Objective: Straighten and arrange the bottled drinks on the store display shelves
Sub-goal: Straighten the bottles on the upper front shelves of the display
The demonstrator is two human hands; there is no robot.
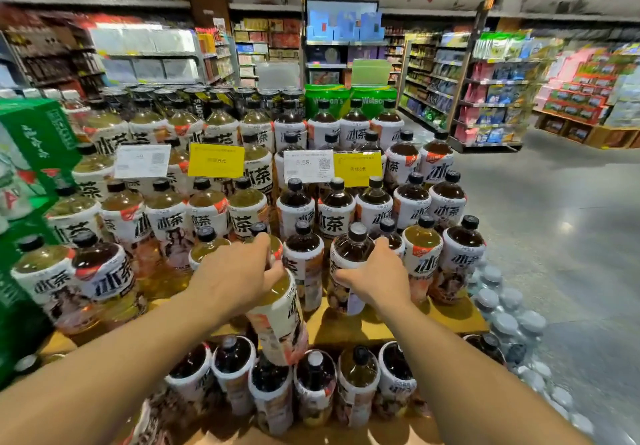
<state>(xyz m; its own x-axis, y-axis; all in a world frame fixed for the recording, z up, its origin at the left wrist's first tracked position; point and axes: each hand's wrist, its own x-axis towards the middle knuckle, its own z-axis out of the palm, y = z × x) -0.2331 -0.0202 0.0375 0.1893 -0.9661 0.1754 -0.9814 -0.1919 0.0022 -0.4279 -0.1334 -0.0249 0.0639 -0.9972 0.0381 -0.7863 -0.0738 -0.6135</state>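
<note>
On the tiered drinks stand, head view (only one here): everything placed vs. the white price card [308, 165].

Below and left of the card, the left hand [235, 273] grips a pale-tea bottle [282, 320] from the top. Fingers are curled over cap and shoulder, w/ the thumb hooked on the near side, and the cap itself is hidden. The bottle is tilted, base swung toward the camera. Can't tell if the base touches the shelf board [408, 323] or hangs above it.

Below and slightly right of the card, the right hand [379, 280] wraps a dark-tea bottle [346, 254] at the shoulder. Fingers curl round the far side, thumb lies across the label, and the cap shows above the hand. This one looks upright on the board, packed tight btw neighbours.

Further below the card sits the bottom row [315, 385], right under both forearms.

Risks, as I judge them:
- The tilted bottle is held at the top only. If the grip slips on the smooth plastic, it probably drops into the bottom row and topples a few.
- Turning the dark-tea bottle could shove its neighbours. The end bottle [462, 254], far right of the card, stands near the board's end and could go over onto the water bottles [509, 316].
- A low forearm could clip caps in the bottom row.
</note>
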